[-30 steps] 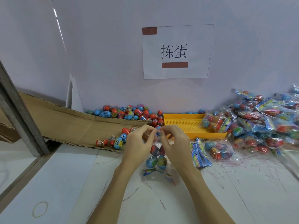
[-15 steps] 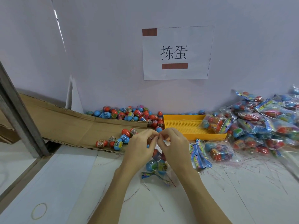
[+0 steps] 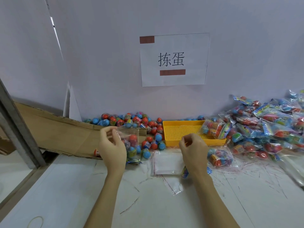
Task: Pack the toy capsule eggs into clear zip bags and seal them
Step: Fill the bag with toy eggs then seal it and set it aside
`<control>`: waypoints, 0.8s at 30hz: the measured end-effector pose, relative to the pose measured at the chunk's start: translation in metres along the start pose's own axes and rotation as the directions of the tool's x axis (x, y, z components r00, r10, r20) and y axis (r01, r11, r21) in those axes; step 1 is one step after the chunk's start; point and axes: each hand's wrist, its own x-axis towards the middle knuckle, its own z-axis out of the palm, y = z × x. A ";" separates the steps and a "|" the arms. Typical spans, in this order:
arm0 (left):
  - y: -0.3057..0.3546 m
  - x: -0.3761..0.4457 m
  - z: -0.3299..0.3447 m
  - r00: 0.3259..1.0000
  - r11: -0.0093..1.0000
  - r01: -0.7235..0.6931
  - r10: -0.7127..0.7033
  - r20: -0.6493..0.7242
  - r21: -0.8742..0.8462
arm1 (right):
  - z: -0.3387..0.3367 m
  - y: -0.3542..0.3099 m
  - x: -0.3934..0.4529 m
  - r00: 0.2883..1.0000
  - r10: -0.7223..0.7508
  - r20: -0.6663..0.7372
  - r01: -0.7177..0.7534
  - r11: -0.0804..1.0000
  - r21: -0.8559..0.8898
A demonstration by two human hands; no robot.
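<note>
We're mid-pack: left hand (image 3: 113, 146) pinches top edge of the filled zip bag (image 3: 131, 142), eggs (image 3: 133, 139) hanging just below fingertips. Right hand (image 3: 193, 149) fingers curled, maybe pinching sthg thin, can't tell. Zip state unclear. Next, imo: check seal, drop bag on packed pile (image 3: 263, 122), grab empty bags (image 3: 167, 163) under right palm.

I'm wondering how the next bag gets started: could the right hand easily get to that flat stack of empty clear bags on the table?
Probably yes. The right hand hovers just above the stack of empty bags, holds nothing that I can see, and nothing lies between them.
</note>
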 end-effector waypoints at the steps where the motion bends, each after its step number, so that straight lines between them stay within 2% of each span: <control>1: 0.000 0.000 0.000 1.000 1.000 0.000 0.000 -0.003 -0.002 | 0.001 -0.001 -0.001 0.999 -0.021 0.047 0.023 0.999 -0.026; 4: 0.001 -0.001 0.002 0.999 1.000 -0.028 0.028 0.024 -0.002 | 0.005 -0.004 -0.005 0.987 -0.039 0.155 0.049 0.997 -0.062; 8: 0.002 -0.005 0.004 0.998 1.000 -0.021 0.022 0.057 -0.013 | 0.008 -0.005 -0.004 0.972 -0.055 0.230 0.078 0.993 -0.093; 10: 0.002 -0.006 0.006 0.997 1.000 -0.007 0.008 0.076 -0.022 | 0.007 -0.004 -0.004 0.973 -0.042 0.225 0.065 0.993 -0.099; 14: 0.002 -0.007 0.008 0.993 1.000 0.006 -0.002 0.121 -0.030 | 0.002 0.000 -0.002 0.980 0.078 0.183 -0.055 0.990 -0.127; 16: 0.001 -0.008 0.010 0.992 0.999 0.014 -0.010 0.128 -0.032 | 0.002 -0.001 -0.002 0.985 0.077 0.157 -0.055 0.989 -0.141; 18: 0.001 -0.010 0.011 0.990 0.999 0.019 -0.014 0.140 -0.032 | 0.003 -0.005 -0.002 0.992 -0.005 0.123 0.008 1.000 -0.024; 21: 0.002 -0.014 0.014 0.985 0.999 0.018 -0.013 0.169 -0.029 | 0.006 -0.019 -0.010 0.980 -0.133 0.145 0.101 0.973 0.207; 24: 0.004 -0.019 0.017 0.973 0.999 -0.001 0.014 0.229 -0.055 | 0.014 -0.034 -0.020 0.968 -0.152 0.200 0.070 0.929 0.363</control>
